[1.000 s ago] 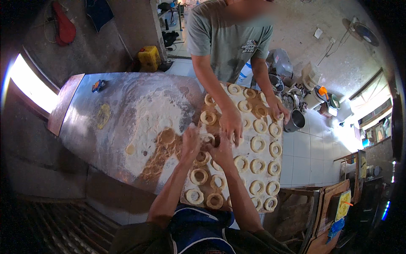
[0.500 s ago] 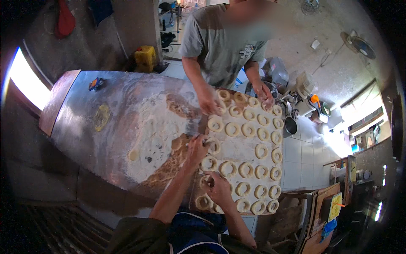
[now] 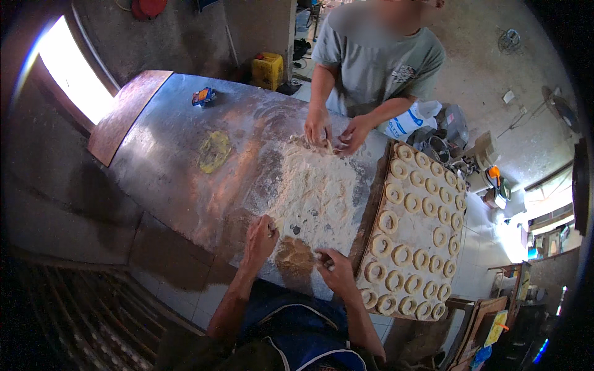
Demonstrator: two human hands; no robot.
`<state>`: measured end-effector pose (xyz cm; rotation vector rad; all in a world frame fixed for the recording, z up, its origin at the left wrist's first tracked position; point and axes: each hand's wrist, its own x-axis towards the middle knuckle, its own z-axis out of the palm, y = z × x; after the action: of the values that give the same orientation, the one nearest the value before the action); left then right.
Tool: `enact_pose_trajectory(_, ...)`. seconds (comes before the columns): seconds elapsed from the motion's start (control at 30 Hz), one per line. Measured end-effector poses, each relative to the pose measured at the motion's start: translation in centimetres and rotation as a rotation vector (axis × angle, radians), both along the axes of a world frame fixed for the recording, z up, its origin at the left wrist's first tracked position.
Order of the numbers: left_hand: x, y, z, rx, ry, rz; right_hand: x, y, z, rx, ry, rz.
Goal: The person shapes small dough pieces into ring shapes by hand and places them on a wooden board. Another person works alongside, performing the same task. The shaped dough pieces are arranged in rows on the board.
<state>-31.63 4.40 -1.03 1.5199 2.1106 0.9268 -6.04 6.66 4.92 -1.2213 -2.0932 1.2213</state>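
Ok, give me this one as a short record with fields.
left hand: fingers curled, at the near-left edge of the flour; contents unclear
right hand: fingers bent, just right of the brown patch; contents unclear
dough rings: in rows on the board, right of the flour
co-worker's hands: at the flour's far edge

Room dim. Daylight glares from blown-out window (image 3: 77, 71) far left of left hand (image 3: 258, 240), brighter opening (image 3: 549, 201) far right of right hand (image 3: 336, 271). Sheen on tabletop (image 3: 162, 123) beyond left hand. Fisheye bends edges; corners black; co-worker's head (image 3: 377, 18) blurred.
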Motion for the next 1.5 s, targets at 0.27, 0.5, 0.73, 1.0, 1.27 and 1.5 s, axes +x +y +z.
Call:
enact_pose_trajectory(0.27, 1.9, -1.3, 1.3, 0.13, -0.703, -0.047, -7.6, 2.8, -1.2, -0.327, 0.301, -0.118)
enact_pose_trajectory(0.5, 2.7, -0.8, 4.1, 0.025, -0.908, -0.074, -7.6, 2.3, -1.5, -0.255, 0.314, -0.28)
enact_pose_trajectory(0.73, 3.0, -0.1, 3.9, -0.077, -1.187, -0.129, -5.6, 2.8, 1.7, -0.513, 0.482, -0.108)
enact_pose_trajectory(1.0, 7.7, 0.3, 4.0, 0.3, -1.812, -0.209, -3.4, 3.2, -0.1, -0.522, 0.344, -0.428)
enact_pose_trajectory(1.27, 14.2, 3.6, 5.9, 0.455, -0.465, -0.23, 0.5, 3.8, 0.7, -0.11, 0.1, -0.375)
enact_pose_trajectory(1.5, 17.5, 4.9, 0.9, 0.071, -1.349, -0.149, 4.3, 3.3, 2.0, 0.02, 0.247, -0.446)
